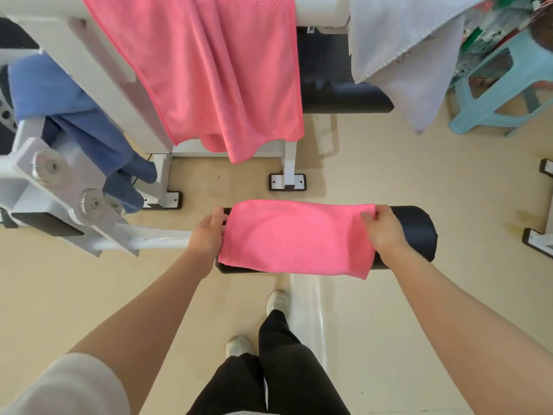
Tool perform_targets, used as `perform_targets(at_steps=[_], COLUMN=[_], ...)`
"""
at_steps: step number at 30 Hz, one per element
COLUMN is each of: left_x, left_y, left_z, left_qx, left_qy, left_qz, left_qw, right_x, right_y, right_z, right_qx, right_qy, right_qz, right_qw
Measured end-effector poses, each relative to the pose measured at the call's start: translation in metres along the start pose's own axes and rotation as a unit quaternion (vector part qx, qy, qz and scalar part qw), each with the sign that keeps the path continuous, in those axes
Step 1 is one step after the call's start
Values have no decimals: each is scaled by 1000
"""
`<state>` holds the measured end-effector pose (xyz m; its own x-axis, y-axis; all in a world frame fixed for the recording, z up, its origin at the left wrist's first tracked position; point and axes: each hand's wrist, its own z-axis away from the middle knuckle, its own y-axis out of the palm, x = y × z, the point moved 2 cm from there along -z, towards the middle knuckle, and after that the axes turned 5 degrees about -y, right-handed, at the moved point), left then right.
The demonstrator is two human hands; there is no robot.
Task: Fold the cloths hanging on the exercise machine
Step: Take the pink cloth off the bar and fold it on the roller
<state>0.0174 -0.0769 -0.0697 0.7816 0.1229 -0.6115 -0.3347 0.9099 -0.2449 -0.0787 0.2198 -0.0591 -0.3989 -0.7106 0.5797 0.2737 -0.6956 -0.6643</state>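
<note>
A folded pink cloth point(296, 238) lies across the black foam roller point(419, 232) of the white exercise machine point(89, 55). My left hand point(208, 232) holds the cloth's left edge. At the right edge, my right hand point(386, 227) pinches the upper corner. A larger pink cloth point(218, 73) hangs unfolded over the machine's top bar. A blue cloth point(74, 115) is draped on the left arm of the frame, and a white cloth point(401, 49) hangs at the upper right.
A black padded seat point(338, 88) sits behind the hanging cloths. A teal plastic stool point(493, 94) stands at the right. The machine's feet point(287, 181) rest on the beige floor. My legs and shoes point(276, 301) are below the roller.
</note>
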Motion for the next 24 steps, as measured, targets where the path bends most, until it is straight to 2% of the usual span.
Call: perform_targets(at_steps=[2, 5, 8, 11, 14, 17, 19, 21, 24], left_x=[13, 26, 35, 41, 43, 45, 46, 49, 57], left_y=[-4, -4, 0, 0, 1, 4, 4, 2, -2], left_z=[3, 13, 20, 16, 14, 18, 19, 19, 17], left_qx=[-9, -9, 15, 8, 8, 11, 19, 31, 24], left_qy=[-1, 35, 76, 101, 154, 211, 213, 188, 169], left_qz=[-5, -19, -60, -122, -180, -200, -180, -155, -177], left_qw=[1000, 999, 995, 987, 971, 957, 960, 969, 969], right_x=[8, 30, 53, 78, 100, 114, 116, 117, 123], right_y=[6, 24, 59, 95, 123, 139, 142, 139, 129], right_z=[5, 24, 39, 53, 65, 64, 56, 48, 39], right_qx=[-25, -42, 72, 189, 251, 256, 247, 225, 191], right_qy=[-45, -186, -329, -416, -462, -502, -530, -547, -555], right_qz=[108, 222, 265, 278, 319, 362, 384, 393, 380], right_qw=[993, 956, 904, 845, 788, 743, 715, 704, 715])
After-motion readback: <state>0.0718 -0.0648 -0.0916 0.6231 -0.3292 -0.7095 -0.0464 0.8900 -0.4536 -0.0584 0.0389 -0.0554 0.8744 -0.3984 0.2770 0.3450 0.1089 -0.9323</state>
